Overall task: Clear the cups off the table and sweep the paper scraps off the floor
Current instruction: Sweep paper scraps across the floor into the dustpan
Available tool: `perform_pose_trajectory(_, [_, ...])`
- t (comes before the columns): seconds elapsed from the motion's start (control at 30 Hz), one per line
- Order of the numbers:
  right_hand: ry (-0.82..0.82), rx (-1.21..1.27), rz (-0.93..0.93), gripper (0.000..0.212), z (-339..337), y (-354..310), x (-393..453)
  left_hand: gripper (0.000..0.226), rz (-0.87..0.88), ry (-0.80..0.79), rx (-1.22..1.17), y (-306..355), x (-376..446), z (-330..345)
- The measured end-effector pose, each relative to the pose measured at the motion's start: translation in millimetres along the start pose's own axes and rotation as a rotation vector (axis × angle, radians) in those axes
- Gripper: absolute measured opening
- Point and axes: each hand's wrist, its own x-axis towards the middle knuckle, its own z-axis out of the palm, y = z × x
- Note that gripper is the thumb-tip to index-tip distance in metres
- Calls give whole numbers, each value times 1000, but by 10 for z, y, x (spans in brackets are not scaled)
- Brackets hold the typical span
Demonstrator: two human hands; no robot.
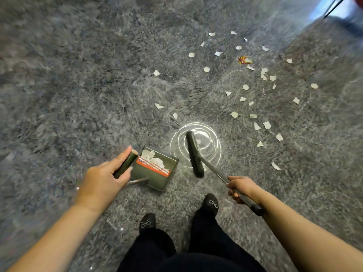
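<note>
The left hand (104, 177) curls its fingers (122, 156) round the dark green handle of a dustpan (157, 174), which rests on the speckled grey floor (78, 75) with several white scraps already inside, against its orange comb. Just right of the pan, a dark broom (193, 155) stands bristles-down over a bright ring of reflected light. The right hand (240, 188) grips the broom's handle. More paper scraps (255, 107) lie scattered further right, beside a red wrapper (244, 60).
</note>
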Motion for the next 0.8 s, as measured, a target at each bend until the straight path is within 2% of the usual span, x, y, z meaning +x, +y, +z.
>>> perform_pose_trajectory(0.2, [-23, -71, -67, 37, -399, -489, 244, 73, -32, 50, 0, 417, 96, 251])
perform_pose_trajectory(0.33, [-26, -65, -105, 41, -530, -735, 375, 76, -33, 112, -30, 617, 201, 337])
perform_pose_trajectory(0.4, [-41, -23, -117, 44, -588, -858, 393, 86, -32, 131, -46, 676, 242, 348])
perform_pose_trajectory(0.5, [-96, 71, -98, 39, -734, -1047, 386, 85, 1, 148, -42, 725, 342, 357])
perform_pose_trajectory(0.67, [-219, 120, -35, 30, -802, -1131, 297, 97, -56, 101, -52, 677, 506, 354])
perform_pose_trajectory(0.8, [-241, 36, -54, 41, -620, -1228, 191, 93, -95, 67, -52, 624, 709, 324])
